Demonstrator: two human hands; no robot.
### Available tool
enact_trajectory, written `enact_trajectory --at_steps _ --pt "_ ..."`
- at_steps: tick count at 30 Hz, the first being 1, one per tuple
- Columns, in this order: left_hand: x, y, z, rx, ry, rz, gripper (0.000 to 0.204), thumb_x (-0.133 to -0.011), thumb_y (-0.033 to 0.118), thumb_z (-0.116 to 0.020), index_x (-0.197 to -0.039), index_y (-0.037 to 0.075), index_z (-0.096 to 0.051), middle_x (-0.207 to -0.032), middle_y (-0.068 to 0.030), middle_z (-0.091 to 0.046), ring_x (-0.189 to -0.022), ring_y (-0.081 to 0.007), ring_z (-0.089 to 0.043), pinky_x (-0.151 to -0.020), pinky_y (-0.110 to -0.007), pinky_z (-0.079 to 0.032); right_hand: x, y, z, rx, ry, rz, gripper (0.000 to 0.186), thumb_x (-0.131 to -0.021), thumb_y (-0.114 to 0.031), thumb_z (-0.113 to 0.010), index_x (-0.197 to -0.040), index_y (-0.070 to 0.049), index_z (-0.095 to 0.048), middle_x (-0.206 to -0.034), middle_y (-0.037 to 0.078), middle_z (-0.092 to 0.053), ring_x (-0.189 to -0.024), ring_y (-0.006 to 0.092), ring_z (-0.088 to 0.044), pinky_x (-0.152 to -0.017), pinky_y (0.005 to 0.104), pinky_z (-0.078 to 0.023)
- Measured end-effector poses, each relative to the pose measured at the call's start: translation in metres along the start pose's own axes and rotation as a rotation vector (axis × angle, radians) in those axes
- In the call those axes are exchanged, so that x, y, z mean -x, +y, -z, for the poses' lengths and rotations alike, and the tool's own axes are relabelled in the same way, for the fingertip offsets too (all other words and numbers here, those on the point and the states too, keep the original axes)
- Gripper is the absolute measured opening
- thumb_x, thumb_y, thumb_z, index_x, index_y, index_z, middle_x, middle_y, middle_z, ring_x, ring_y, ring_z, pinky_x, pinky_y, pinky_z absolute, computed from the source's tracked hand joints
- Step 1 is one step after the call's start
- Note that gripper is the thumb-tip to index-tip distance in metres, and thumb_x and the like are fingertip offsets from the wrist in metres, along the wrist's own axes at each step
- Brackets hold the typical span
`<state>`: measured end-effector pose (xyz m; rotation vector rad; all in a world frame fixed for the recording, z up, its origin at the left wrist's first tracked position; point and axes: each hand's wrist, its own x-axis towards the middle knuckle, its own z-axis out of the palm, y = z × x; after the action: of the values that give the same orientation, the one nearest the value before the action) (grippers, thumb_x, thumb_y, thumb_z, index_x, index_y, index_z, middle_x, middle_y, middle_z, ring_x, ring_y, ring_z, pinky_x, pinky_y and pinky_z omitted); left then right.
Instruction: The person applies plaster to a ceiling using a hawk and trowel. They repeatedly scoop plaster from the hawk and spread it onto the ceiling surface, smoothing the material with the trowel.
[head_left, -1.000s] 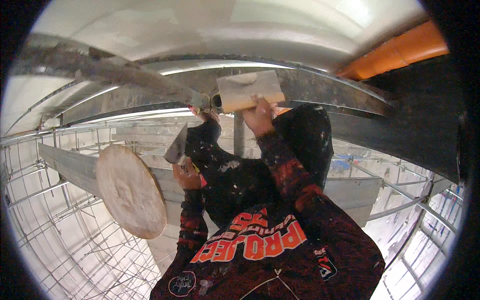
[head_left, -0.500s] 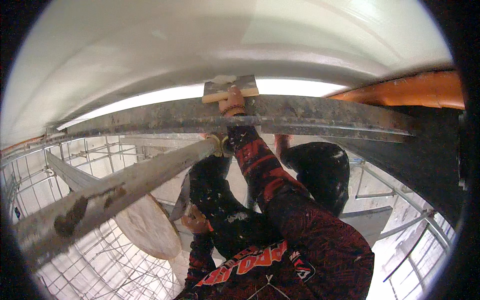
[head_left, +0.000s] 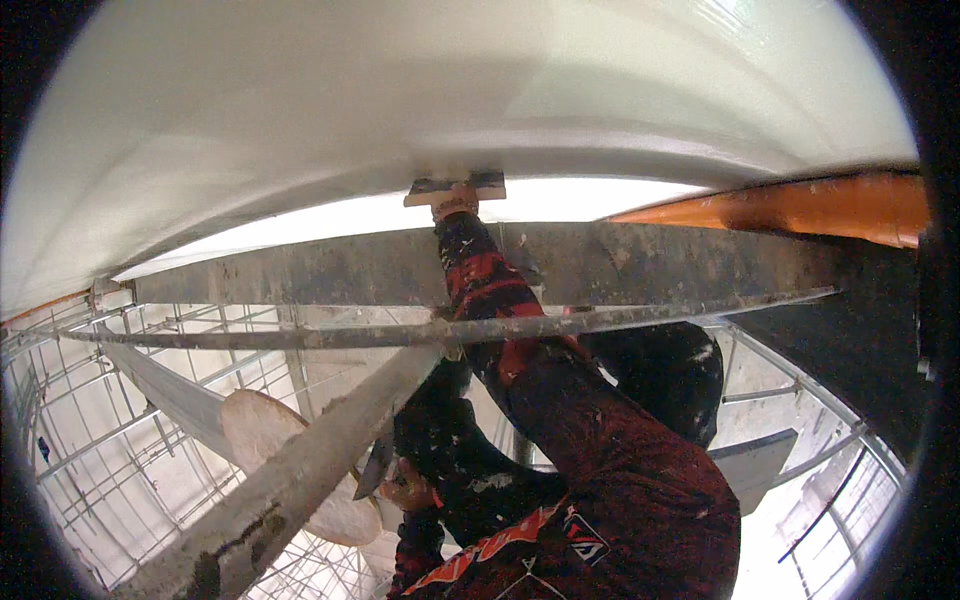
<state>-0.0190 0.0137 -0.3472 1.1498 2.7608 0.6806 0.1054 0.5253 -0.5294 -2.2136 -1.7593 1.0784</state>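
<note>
My right hand (head_left: 456, 201) reaches far forward, closed on a wide scraper (head_left: 428, 192) with a dark blade and a pale wooden back edge. The blade's far edge meets the smooth white curved surface (head_left: 330, 100). Low and close to my body, my left hand (head_left: 408, 488) is closed around a grey flat-bladed tool (head_left: 375, 468), partly hidden by a scaffold pole; its exact kind cannot be made out. Dark red-patterned sleeves cover both arms.
A thick scaffold pole (head_left: 300, 470) slants up from the lower left to a crossbar (head_left: 370, 336). Beyond it lies a stained grey plank (head_left: 330, 270). Orange sheeting (head_left: 800, 212) hangs at the right. Further scaffolding (head_left: 180, 400) and a round pale board (head_left: 262, 425) are below.
My right hand has brought the scraper against the white surface; a whitish lump showed on its blade before. The view has shifted, so the crossbar and plank sit lower.
</note>
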Motion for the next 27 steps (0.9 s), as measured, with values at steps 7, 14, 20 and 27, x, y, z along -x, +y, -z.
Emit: enact_trajectory --at_steps 7,14,20,27 --pt "-0.005 0.011 0.002 0.171 0.044 0.028 0.032 -0.083 0.026 -0.066 -0.076 -0.005 -0.061 -0.081 -0.0183 -0.065 -0.07 -0.0258 -0.06 -0.066 -0.038 -0.048 -0.062 0.011 -0.086 -0.02 -0.211 -0.119 0.064 -0.085 -0.049 -0.051 -0.136 -0.013 -0.038 -0.142 0.01 -0.037 -0.132 0.0256 -0.034 -0.106 0.0431 -0.033" --pt "-0.003 0.049 0.005 0.257 0.157 0.148 0.03 -0.085 0.025 -0.065 -0.077 -0.003 -0.06 -0.08 -0.0171 -0.064 -0.071 -0.0262 -0.059 -0.067 -0.036 -0.048 -0.052 0.01 -0.07 -0.201 0.033 -0.036 0.049 -0.088 -0.041 -0.052 -0.131 -0.019 -0.047 -0.136 0.008 -0.046 -0.128 0.0253 -0.041 -0.102 0.0429 -0.038" --pt "-0.008 0.011 0.028 0.157 -0.281 -0.244 0.032 -0.085 0.028 -0.066 -0.091 -0.002 -0.061 -0.074 -0.013 -0.061 -0.071 -0.0246 -0.057 -0.058 -0.036 -0.041 -0.001 0.006 -0.004 -0.062 0.146 0.266 0.058 -0.087 -0.042 -0.05 -0.123 0.003 -0.049 -0.125 0.025 -0.051 -0.112 0.0316 -0.053 -0.097 0.0469 -0.042" --pt "0.0 -0.038 -0.023 -0.228 0.164 -0.58 0.031 -0.085 0.03 -0.063 -0.082 0.0 -0.066 -0.065 -0.0112 -0.052 -0.059 -0.0289 -0.05 -0.053 -0.041 -0.037 0.069 -0.043 0.108 -0.41 0.339 0.259 0.038 -0.078 -0.021 -0.067 -0.107 0.002 -0.057 -0.102 0.017 -0.061 -0.1 0.0316 -0.059 -0.085 0.0386 -0.049"
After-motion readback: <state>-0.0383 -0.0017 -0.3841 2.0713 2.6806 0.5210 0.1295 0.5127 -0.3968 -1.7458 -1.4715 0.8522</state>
